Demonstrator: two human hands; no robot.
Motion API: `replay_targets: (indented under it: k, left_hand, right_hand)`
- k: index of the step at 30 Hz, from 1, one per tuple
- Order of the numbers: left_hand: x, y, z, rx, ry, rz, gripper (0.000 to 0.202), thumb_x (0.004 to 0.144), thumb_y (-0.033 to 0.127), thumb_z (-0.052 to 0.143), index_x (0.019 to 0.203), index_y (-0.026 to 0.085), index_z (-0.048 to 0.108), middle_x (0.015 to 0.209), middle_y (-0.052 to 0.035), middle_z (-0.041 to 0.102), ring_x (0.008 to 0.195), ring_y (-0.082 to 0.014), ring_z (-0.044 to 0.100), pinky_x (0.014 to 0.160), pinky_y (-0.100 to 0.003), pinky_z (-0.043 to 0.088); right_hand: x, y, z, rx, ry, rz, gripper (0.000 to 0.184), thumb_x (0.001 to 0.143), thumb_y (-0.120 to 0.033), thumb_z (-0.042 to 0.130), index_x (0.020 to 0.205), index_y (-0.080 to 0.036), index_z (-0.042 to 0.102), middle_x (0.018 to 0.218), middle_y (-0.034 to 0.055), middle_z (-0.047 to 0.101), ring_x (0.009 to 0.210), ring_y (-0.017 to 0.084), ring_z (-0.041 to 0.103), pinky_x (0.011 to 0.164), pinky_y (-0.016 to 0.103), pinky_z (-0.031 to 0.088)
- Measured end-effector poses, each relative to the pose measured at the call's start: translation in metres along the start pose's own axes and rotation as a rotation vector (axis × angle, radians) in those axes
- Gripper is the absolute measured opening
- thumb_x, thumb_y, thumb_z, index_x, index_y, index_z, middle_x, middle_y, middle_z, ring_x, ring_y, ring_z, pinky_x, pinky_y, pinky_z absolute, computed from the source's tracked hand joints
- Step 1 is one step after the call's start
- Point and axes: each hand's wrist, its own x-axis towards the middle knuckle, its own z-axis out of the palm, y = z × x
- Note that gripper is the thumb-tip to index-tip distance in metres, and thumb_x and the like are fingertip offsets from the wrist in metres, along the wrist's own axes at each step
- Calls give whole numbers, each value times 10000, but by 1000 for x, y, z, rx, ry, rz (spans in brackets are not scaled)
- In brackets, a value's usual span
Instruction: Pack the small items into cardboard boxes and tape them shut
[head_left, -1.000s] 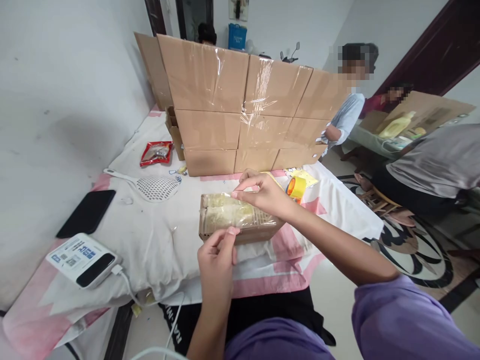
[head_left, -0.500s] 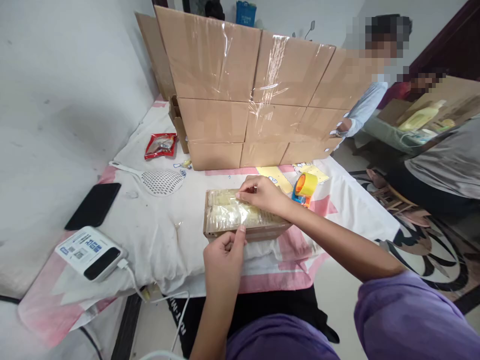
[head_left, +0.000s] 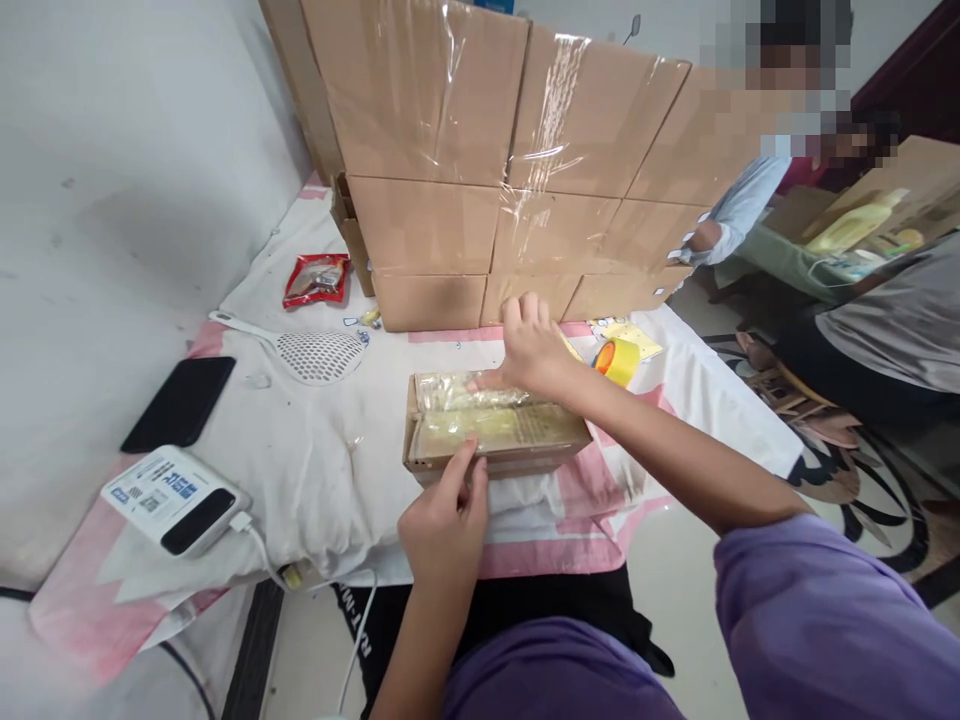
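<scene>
The box (head_left: 517, 432) lies just beyond the left hand (head_left: 444, 525) (fingertips at its near edge, grip unclear) and under the thumb of the released right hand (head_left: 534, 352).

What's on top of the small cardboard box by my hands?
Shiny tape lies on the small box, with your left hand at its near edge and your right hand on its far half. The right hand hides part of the top; anything inside is covered.
</scene>
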Motion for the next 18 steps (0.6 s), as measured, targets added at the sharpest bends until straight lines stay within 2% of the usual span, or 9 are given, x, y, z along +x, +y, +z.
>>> replay_targets:
  k: [1, 3, 5, 7, 9, 12, 13, 15, 18]
  left_hand:
    - [0, 0, 0, -4, -6, -6, 263, 931, 275, 663, 1158, 192, 767, 524, 77, 600, 428, -51, 482, 527, -195, 370]
    - [1, -1, 1, -15, -18, -2, 266, 931, 266, 663, 1167, 197, 761, 533, 77, 605, 435, -53, 486, 524, -195, 374]
    - [0, -3, 2, -37, -20, 30, 267, 930, 250, 664, 1176, 197, 755, 537, 75, 598, 448, -58, 490, 526, -194, 380]
    - [-2, -9, 2, -67, -5, 89, 285, 922, 214, 673, 1197, 189, 742, 539, 72, 582, 460, -63, 485, 534, -194, 390]
    - [-5, -18, -1, -102, 49, 170, 294, 896, 156, 693, 1186, 178, 736, 568, 62, 602, 482, -65, 495, 563, -193, 413]
    - [-10, -37, -9, -91, 189, 227, 262, 851, 88, 720, 1102, 163, 741, 632, 36, 659, 505, -64, 519, 592, -195, 434]
    - [-11, -44, -12, -71, 225, 181, 245, 849, 93, 722, 1086, 156, 740, 632, 32, 654, 505, -65, 518, 591, -199, 435]
    - [-13, -57, -17, -53, 243, -8, 246, 875, 158, 706, 1119, 138, 732, 621, 30, 621, 508, -77, 511, 587, -212, 437]
    - [-13, -72, -15, -115, 203, -334, 356, 919, 315, 647, 1222, 137, 704, 651, 16, 613, 539, -108, 541, 594, -238, 457]
  right_hand:
    - [5, 4, -3, -31, 6, 21, 783, 517, -519, 949, 1082, -149, 553, 1174, 171, 483, 1122, 392, 471, 919, 543, 456]
    - [10, 19, -10, -3, 1, -3, 625, 631, -474, 894, 1046, -171, 539, 1130, 144, 525, 1082, 361, 509, 915, 523, 456]
    - [4, 40, -18, 170, -54, -80, 392, 768, -382, 791, 1015, -189, 556, 1073, 102, 579, 1033, 303, 561, 913, 472, 466]
    - [-15, 66, -22, 448, -155, -124, 246, 863, -369, 688, 1014, -204, 585, 1042, 71, 624, 996, 251, 610, 899, 420, 487]
    - [-42, 93, -20, 676, -184, -56, 243, 904, -431, 638, 1007, -213, 611, 1027, 62, 651, 966, 224, 645, 872, 385, 510]
    - [-82, 123, -11, 795, -48, 160, 276, 890, -476, 651, 961, -211, 623, 957, 63, 684, 907, 215, 677, 827, 363, 534]
    - [-90, 129, -8, 804, -3, 209, 270, 886, -471, 653, 948, -210, 619, 940, 66, 694, 900, 219, 688, 820, 362, 542]
    - [-95, 138, -5, 761, 68, 264, 231, 910, -430, 610, 944, -202, 606, 937, 80, 710, 893, 224, 709, 811, 359, 559]
    - [-69, 146, -4, 373, 23, 315, 197, 976, -301, 471, 1026, -172, 610, 1019, 114, 723, 913, 212, 714, 832, 343, 562]
